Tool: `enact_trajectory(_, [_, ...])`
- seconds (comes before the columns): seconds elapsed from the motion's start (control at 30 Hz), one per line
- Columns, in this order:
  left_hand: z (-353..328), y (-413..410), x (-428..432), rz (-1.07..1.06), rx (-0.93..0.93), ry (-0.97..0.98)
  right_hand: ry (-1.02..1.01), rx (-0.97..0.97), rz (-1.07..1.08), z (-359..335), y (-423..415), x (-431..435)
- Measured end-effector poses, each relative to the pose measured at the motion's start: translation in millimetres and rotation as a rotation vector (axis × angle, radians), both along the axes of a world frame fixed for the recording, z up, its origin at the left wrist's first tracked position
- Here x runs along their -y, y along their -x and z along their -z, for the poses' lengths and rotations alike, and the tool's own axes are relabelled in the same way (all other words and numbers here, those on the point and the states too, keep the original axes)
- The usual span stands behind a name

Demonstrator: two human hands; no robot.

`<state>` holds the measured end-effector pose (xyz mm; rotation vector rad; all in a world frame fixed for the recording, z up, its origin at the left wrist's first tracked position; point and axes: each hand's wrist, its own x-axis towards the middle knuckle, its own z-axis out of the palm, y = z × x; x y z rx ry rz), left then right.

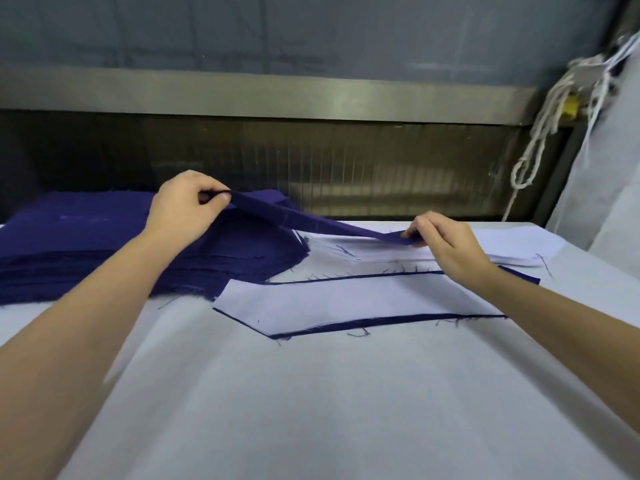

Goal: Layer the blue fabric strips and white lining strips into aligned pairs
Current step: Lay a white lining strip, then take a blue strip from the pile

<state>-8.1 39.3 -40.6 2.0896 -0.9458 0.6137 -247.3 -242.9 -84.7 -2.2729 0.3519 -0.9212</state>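
Hands (183,209) (446,249) pinch blue strip (311,221) by both ends.

Single head-worn wide-angle view, facing forward and down over table (311,410) toward back wall (311,36); close range, left hand (183,206) and right hand (446,247) mid-frame, forearms entering from lower corners.

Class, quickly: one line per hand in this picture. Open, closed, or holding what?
Left hand: closed, pinching one end of the blue fabric strip.
Right hand: closed, pinching the strip's other end.
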Motion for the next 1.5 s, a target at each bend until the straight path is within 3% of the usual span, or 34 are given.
enact_trajectory(0.13, [14.0,30.0,-4.0,0.009,0.055,-0.113,-0.005,-0.016,0.057,5.0,24.2,4.4])
enact_trajectory(0.23, [25.7,42.2,-7.1,0.039,0.077,-0.220,-0.129,0.038,0.122,6.4,35.6,10.7])
enact_trajectory(0.33, [32.5,48.1,-7.2,0.086,-0.048,-0.258,-0.229,0.040,0.186,5.0,43.9,19.0])
enact_trajectory(0.67, [35.4,39.0,-9.8,0.091,-0.472,0.229,-0.222,-0.045,0.250,12.4,57.1,39.4])
enact_trajectory(0.8, [31.3,36.2,-14.2,0.121,-0.504,0.165,-0.150,-0.096,0.263,12.3,59.9,38.5])
enact_trajectory(0.93, [30.3,40.6,-15.5,0.291,-0.565,0.156,-0.134,-0.078,0.324,10.9,63.0,40.8])
enact_trajectory(1.23, [37.9,44.2,-8.2,0.163,-0.258,-0.129,-0.123,-0.112,0.406,18.1,66.5,42.4])
enact_trajectory(1.37, [28.8,42.8,-11.3,0.227,-0.381,-0.282,-0.049,-0.168,0.419,17.2,66.8,42.1])
enact_trajectory(1.5, [18.0,40.3,-16.6,0.364,-0.515,-0.315,0.008,-0.123,0.440,11.6,67.3,41.3])
